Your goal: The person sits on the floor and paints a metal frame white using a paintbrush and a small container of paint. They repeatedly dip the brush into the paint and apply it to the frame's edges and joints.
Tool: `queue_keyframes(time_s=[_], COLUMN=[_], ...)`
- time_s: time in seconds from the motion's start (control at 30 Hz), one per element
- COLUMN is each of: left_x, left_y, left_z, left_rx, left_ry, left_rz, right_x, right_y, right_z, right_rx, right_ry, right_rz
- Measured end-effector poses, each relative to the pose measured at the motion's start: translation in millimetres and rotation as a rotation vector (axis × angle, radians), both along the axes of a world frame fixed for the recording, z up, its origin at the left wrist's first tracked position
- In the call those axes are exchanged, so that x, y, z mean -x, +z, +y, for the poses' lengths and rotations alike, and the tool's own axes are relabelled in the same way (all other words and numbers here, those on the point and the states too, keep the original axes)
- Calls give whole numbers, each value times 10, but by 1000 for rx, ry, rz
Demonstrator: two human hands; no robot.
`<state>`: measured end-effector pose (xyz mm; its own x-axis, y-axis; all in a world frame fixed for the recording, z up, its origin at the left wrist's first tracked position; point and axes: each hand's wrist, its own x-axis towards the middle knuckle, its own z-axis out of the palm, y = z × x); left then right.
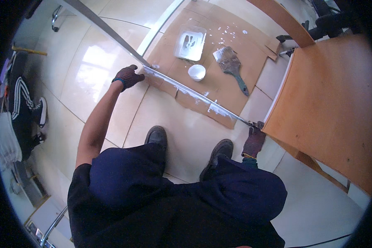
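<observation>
A white metal frame bar [182, 86], smeared with white paint, runs slantwise before my knees. My left hand [129, 77], in a dark knitted glove, is beside the bar's far-left corner, thumb and fingers apart with nothing seen between them. At the other end, my gloved right hand [254, 140] has its fingers closed around the bar close to a wooden panel; the fingertips are partly hidden. Beyond the bar lie a wide paintbrush [228, 63] with a green handle, a small white cup [196, 72] and a clear plastic tray [190, 43] with white paint in it.
Brown cardboard [169, 49], spotted with white flecks, covers the tiles under the paint things. An orange-brown wooden panel [326, 111] stands close on my right. Slanted metal legs [107, 33] rise at the upper left. Another person's shoe [40, 112] shows at the far left.
</observation>
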<state>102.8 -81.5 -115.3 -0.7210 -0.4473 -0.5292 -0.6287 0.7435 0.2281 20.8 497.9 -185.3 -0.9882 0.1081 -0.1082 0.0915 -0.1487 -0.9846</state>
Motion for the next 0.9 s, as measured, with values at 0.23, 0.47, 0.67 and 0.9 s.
queue_keyframes(time_s=[0.23, 0.47, 0.67, 0.9], left_x=[97, 285, 625, 818], left_y=[-185, 287, 281, -261], left_z=[16, -4, 627, 1554], left_rx=[-9, 183, 196, -637], left_ry=[-191, -714, -952, 283], left_rz=[-82, -409, -839, -687], right_x=[350, 352, 664, 965], right_y=[-60, 541, 1749, 1008], right_z=[28, 98, -991, -834], right_rx=[-399, -1403, -1863, -2544], right_ry=[221, 1594, 1671, 1633], right_rz=[-128, -127, 171, 358])
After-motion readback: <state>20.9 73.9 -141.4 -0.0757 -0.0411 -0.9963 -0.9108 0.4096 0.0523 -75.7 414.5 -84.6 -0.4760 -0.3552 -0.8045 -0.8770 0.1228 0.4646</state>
